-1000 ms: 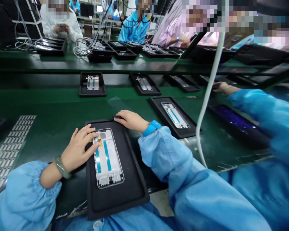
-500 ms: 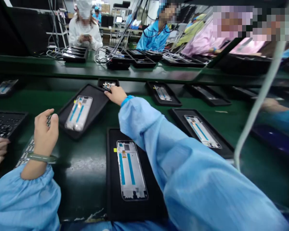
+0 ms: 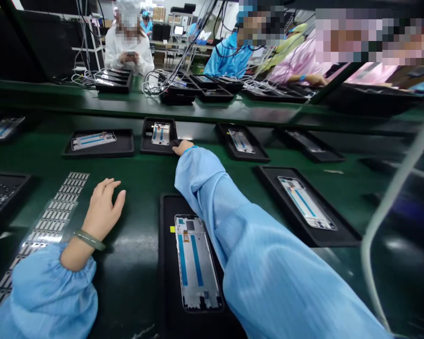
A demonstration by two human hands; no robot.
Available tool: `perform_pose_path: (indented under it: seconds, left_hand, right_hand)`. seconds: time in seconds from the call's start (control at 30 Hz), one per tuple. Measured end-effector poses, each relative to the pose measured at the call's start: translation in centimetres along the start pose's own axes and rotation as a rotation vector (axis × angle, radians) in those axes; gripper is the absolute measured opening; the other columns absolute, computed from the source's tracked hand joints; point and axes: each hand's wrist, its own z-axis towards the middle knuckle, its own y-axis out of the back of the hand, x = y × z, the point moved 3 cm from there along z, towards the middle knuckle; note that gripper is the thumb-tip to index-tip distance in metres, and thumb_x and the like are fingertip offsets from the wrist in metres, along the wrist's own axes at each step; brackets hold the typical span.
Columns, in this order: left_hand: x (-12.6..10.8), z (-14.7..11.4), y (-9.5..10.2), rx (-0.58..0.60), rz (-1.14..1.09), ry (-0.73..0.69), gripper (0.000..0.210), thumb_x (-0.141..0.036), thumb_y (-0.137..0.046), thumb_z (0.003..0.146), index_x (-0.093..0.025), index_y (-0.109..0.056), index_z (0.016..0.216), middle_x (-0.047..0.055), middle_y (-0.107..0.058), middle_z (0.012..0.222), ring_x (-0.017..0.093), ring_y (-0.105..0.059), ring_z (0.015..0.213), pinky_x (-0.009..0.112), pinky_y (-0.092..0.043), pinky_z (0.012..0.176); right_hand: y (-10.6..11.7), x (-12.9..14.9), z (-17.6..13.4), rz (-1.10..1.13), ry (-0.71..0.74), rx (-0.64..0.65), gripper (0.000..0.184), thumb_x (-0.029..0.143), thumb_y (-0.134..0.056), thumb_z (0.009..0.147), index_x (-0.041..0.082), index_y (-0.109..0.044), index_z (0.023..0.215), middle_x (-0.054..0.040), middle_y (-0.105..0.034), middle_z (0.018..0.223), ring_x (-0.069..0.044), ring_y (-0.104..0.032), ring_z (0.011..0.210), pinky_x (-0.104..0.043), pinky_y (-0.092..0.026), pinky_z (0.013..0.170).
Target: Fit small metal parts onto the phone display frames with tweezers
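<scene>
My right hand [image 3: 183,147] reaches far forward, its fingers closed on the near right corner of a small black tray [image 3: 146,143] holding a silver phone frame [image 3: 161,134]. My left hand [image 3: 104,209], a green bangle [image 3: 89,239] at its wrist, hovers open above the table, holding nothing. Beside it lies a strip of small pale rectangular parts [image 3: 63,200]. Close in front of me, another black tray [image 3: 169,292] carries a phone frame [image 3: 199,263] with two blue strips and a yellow tab; my right sleeve covers part of that tray.
To the left of the far tray lies a black tray [image 3: 125,143] with a phone frame. More trays stand right, including one [image 3: 346,238] with a frame. A tray of small dark bits [image 3: 2,195] is at left. A pale cable [image 3: 374,226] hangs at right. Several people sit beyond the shelf.
The tilted tray my right hand gripped now lies flat farther back. My right hand has shifted right onto the small tray, now nearer. My left hand has moved right and lower.
</scene>
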Motion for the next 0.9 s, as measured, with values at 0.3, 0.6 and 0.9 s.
perform_pose_path:
  seconds: [0.3,0.6,0.9]
  left_hand:
    - [2.5,3.4,-2.5,0.014,0.171,0.158,0.038,-0.038,-0.04,0.088,-0.011,-0.056,0.11,0.019,-0.054,0.115,0.032,-0.047,0.115,0.047,-0.037,0.098]
    - [6.0,10.9,-3.4,-0.077,0.194,0.389,0.045,-0.038,-0.038,0.086,-0.001,-0.052,0.108,0.031,-0.046,0.123,0.042,-0.037,0.121,0.06,-0.03,0.095]
    - [5.2,10.8,-2.8,0.014,0.071,0.206,0.057,-0.04,-0.029,0.09,0.003,-0.039,0.128,0.024,-0.03,0.142,0.039,-0.021,0.134,0.055,-0.018,0.107]
  right_hand:
    - [2.4,0.4,-0.2,-0.055,-0.01,-0.009,0.033,0.029,-0.056,0.086,0.008,-0.058,0.111,-0.0155,-0.061,0.112,-0.024,-0.059,0.104,-0.035,-0.048,0.084]
    - [7.1,-4.6,-11.4,-0.089,0.112,-0.065,0.022,0.027,-0.049,0.082,0.011,-0.064,0.086,-0.0143,-0.068,0.095,-0.024,-0.063,0.092,-0.026,-0.042,0.073]
    - [4.5,-12.0,-32.6,0.153,0.135,0.029,0.018,0.029,-0.048,0.084,0.019,-0.047,0.07,0.0011,-0.056,0.061,-0.013,-0.054,0.057,-0.024,-0.031,0.053]
